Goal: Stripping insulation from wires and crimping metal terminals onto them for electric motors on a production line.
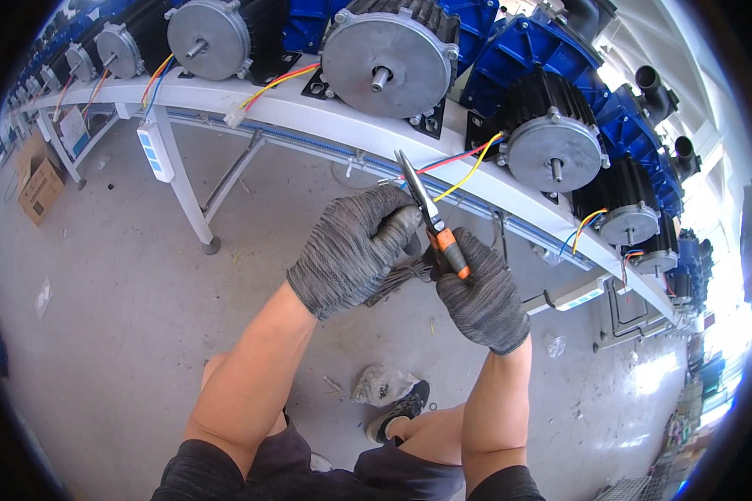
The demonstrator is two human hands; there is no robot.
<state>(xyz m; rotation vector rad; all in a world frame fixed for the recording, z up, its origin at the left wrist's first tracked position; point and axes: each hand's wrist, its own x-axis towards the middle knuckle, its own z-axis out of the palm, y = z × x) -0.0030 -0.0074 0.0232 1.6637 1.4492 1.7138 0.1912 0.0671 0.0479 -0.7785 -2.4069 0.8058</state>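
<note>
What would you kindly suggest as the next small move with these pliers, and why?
Perhaps check where the red wire sits against the pliers before squeezing: the right hand holds their handles, and their jaws overlap the wire in this view, but whether they grip it is unclear.

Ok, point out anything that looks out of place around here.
A crumpled plastic bag lies loose on the floor beside the person's shoe, odd because it could be stepped on. More crumpled plastic lies farther right. The pliers in the right hand show no obvious damage.
</note>
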